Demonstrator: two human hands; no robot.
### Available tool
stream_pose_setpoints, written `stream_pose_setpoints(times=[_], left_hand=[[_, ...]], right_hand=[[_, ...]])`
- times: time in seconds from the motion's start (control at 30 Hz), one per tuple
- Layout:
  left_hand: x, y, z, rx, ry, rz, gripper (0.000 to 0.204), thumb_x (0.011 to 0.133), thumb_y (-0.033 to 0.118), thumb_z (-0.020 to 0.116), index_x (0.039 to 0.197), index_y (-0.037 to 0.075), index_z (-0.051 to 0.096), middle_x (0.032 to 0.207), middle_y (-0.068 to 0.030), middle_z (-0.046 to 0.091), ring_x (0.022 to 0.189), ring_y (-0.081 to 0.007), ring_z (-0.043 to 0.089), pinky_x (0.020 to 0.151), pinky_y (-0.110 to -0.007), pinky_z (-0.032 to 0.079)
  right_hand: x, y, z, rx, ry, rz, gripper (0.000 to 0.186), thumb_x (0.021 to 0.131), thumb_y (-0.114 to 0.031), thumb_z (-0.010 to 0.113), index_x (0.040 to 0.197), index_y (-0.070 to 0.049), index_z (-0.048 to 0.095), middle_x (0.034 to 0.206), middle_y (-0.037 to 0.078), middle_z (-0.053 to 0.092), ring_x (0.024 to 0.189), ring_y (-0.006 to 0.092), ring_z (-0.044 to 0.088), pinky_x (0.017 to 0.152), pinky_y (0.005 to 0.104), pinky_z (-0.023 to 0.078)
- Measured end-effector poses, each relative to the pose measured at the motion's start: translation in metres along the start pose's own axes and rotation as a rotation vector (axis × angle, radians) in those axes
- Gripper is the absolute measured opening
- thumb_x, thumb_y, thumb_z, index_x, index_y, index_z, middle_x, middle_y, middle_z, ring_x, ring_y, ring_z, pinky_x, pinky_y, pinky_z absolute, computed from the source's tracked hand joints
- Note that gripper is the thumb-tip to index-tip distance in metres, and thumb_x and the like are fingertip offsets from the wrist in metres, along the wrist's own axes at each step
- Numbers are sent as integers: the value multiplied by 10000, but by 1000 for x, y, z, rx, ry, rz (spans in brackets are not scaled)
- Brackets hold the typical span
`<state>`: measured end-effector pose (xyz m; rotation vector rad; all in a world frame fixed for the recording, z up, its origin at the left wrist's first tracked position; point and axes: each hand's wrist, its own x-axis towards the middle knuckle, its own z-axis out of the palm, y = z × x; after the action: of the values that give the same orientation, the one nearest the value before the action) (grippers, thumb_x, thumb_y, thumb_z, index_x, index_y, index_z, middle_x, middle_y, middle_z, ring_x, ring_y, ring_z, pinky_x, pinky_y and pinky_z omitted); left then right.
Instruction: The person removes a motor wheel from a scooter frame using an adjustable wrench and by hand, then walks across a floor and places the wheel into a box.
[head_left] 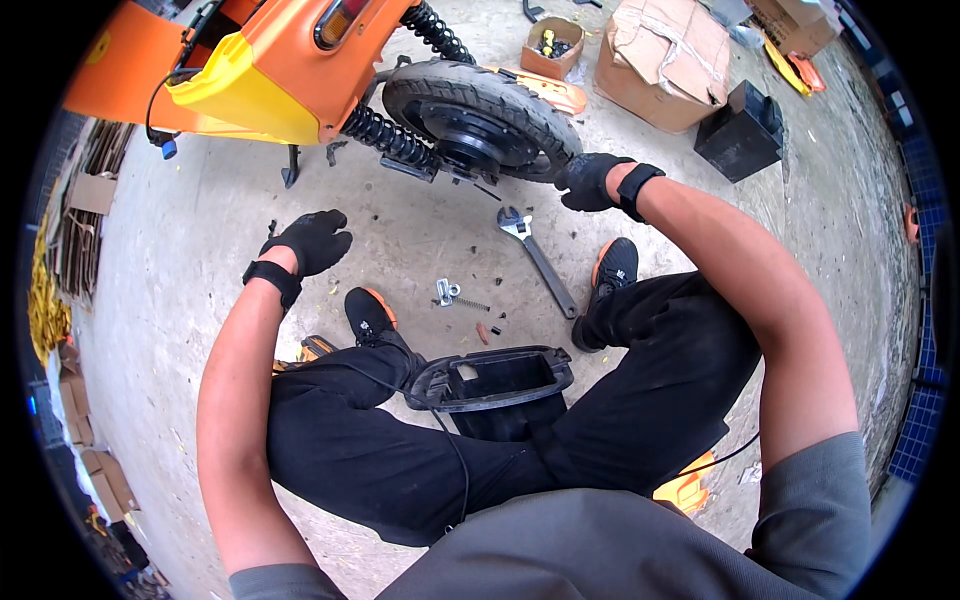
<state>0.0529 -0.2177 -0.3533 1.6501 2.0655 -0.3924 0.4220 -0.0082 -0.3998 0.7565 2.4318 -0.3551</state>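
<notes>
A black moulded plastic tray [495,380] rests on my lap. My gloved right hand [588,181] grips the ribbed rubber tyre of the scooter's rear wheel [480,110]; my gloved left hand [312,240] hovers loosely open, empty, above the concrete floor [180,270]. A steel adjustable wrench [540,262], spring and small bracket [446,292] lie mid-floor. Risk, in my judgement: the wheel rolling and pinching fingers.

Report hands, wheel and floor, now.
Right hand on rear wheel tyre, grip unclear. Left hand hovering, open, empty. Adjustable wrench, bracket with spring loose on concrete between feet.
</notes>
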Motion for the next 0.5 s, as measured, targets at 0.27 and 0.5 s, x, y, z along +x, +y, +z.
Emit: stream_pose_setpoints(times=[0.27, 0.5], left_hand=[[1, 0, -1, 3, -4, 6, 511, 886, 348, 502, 1291, 40, 547, 1315, -200, 558, 1230, -354, 517, 1043, -406, 402], [2, 5, -4, -11, 3, 25, 524, 883, 334, 499, 1296, 16, 537, 1327, -213, 545, 1250, -351, 502, 1059, -399, 389]], right_hand=[[-3, 0, -3, -17, -64, 10, 437, 859, -310, 551, 1225, -77, 604, 1185, 179, 629, 1128, 336, 583, 954, 432, 460], [-28, 4, -22, 42, 113, -3, 339, 852, -255, 514, 1103, -77, 658, 1108, 182, 658, 1048, 336, 622, 894, 438, 491]])
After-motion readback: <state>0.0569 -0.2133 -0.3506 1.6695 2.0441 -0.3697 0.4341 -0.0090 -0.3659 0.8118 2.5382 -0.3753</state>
